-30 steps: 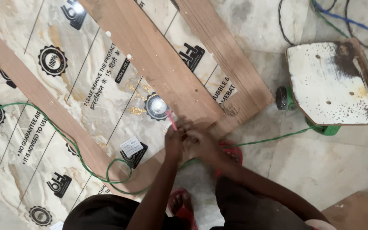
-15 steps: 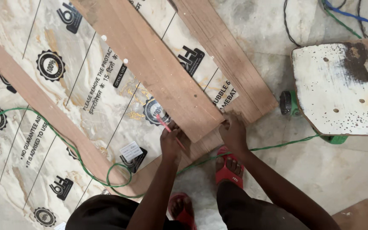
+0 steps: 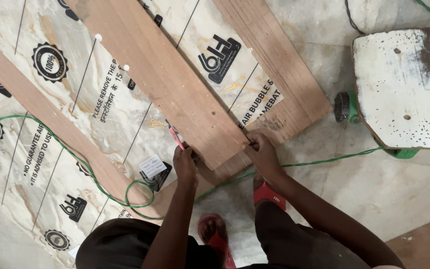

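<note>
A long wooden plank (image 3: pixel 170 79) lies slantwise on a marble-patterned laminate sheet (image 3: pixel 41 124) spread on the floor, its near end cut square just in front of the person. The left hand (image 3: pixel 185 164) sits at the plank's near left corner, fingers curled, pinching a red pencil (image 3: pixel 176 138) whose tip points up along the plank's left edge. The right hand (image 3: pixel 262 152) is at the near right corner, fingers bent and pressed together against the plank's end; whether it pinches something small cannot be told. Both forearms reach forward from a crouch, well apart at the elbows. A green cable (image 3: pixel 324 160) runs across the floor under the hands. A paint-spattered white stool (image 3: pixel 404 89) stands to the right.
</note>
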